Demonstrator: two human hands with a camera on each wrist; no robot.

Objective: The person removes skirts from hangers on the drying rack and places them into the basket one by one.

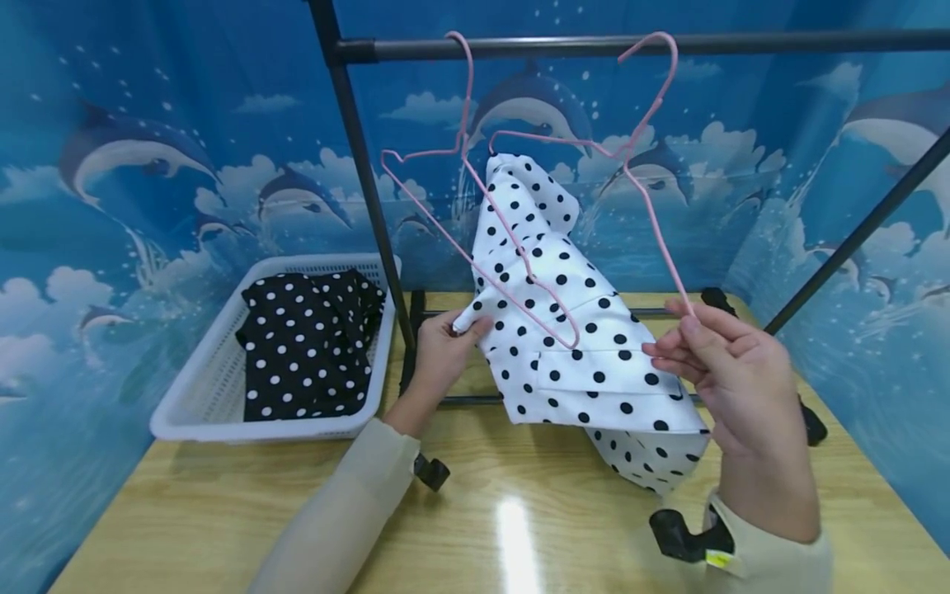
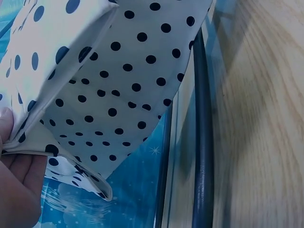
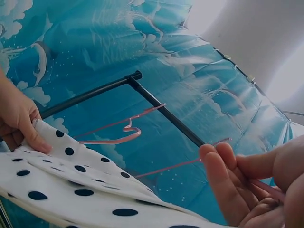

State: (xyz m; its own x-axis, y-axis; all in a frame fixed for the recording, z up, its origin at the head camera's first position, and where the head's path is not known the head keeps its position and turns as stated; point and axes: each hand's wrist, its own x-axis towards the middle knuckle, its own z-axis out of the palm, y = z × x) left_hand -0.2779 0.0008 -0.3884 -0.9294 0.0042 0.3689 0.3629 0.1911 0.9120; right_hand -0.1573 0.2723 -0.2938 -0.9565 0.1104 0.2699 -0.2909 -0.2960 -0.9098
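Note:
A white shirt with black dots (image 1: 594,289) hangs slanting from one shoulder of a pink hanger (image 1: 656,218), whose hook is at the dark rail. My left hand (image 1: 441,351) pinches the shirt's left edge between thumb and fingers; in the left wrist view the shirt's cloth (image 2: 137,99) spreads beside that hand. With thumb and fingertips, my right hand (image 1: 742,379) grips the hanger's lower right end, beside the shirt's right side. A second pink hanger (image 1: 470,82) hangs bare on the rail, overlapping the shirt in the head view.
The black rail (image 1: 549,48) of a clothes rack crosses above, with a slanting post (image 1: 364,165) at left. A white basket (image 1: 196,404) holds black cloth with white dots (image 1: 304,346). The rack stands on a wooden table (image 1: 445,511), before a blue dolphin-print curtain (image 1: 260,49).

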